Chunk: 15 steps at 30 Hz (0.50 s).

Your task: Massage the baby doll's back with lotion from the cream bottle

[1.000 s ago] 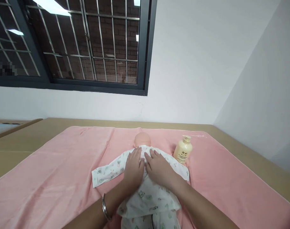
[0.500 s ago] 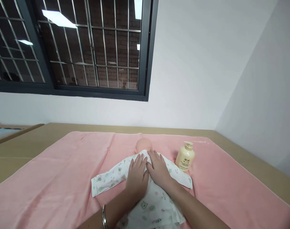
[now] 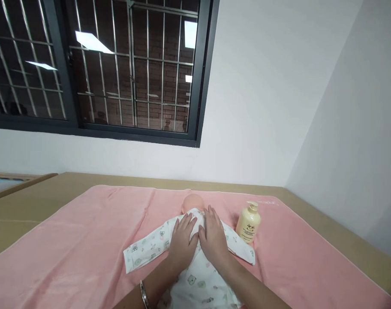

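A baby doll [image 3: 193, 201] lies on the pink cloth, its bald head toward the wall and its arms spread out sideways. It wears a white long-sleeved garment [image 3: 150, 248] with small printed animals and leaves. My left hand [image 3: 183, 240] rests flat on the left side of the doll's upper body, fingers stretched out. On the right side lies my right hand [image 3: 214, 238], also flat, its fingertips near the doll's neck. The thumbs are close to each other over the middle. Both palms are hidden against the garment.
A pale yellow pump bottle [image 3: 248, 224] stands by the doll's right-hand sleeve. The pink cloth [image 3: 79, 240] covers most of a tan surface [image 3: 31, 201]. Behind it are a white wall [image 3: 263, 94] and a dark-framed barred window [image 3: 131, 77].
My hands have moved slightly apart, the right one shifting a little to the right on the garment. The whole view has tilted up somewhat, so things sit lower.
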Available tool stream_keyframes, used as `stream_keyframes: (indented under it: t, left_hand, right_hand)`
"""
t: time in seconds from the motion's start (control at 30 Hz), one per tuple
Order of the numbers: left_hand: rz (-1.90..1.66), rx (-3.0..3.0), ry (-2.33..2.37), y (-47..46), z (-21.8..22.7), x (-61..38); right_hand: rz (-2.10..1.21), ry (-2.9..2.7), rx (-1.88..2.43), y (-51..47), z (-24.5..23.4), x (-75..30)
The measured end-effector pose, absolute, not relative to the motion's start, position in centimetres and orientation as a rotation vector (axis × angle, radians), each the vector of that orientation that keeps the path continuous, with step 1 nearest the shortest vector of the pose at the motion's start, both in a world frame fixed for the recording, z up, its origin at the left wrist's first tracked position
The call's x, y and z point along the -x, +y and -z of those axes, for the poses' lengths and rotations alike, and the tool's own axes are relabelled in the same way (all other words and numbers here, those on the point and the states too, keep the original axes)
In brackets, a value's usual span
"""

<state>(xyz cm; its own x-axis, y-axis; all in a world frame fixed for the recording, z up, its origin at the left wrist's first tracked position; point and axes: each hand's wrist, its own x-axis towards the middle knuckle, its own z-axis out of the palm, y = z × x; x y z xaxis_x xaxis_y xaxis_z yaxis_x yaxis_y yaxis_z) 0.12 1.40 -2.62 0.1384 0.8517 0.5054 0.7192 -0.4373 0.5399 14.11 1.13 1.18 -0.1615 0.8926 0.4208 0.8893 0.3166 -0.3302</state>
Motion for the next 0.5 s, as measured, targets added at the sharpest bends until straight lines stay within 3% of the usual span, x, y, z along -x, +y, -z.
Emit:
stream_keyframes:
  t: [0.3,0.5]
  left_hand:
    - [-1.218,-2.236,1.535,1.5,2.8,-0.1]
    - [-1.238,-2.206,1.533,1.0,2.5,0.0]
  right_hand:
    - [0.24,-2.538,1.206,-5.3,7.2,-16.0]
    - [0.331,-2.47,0.93,-8.5,2.9,-16.7]
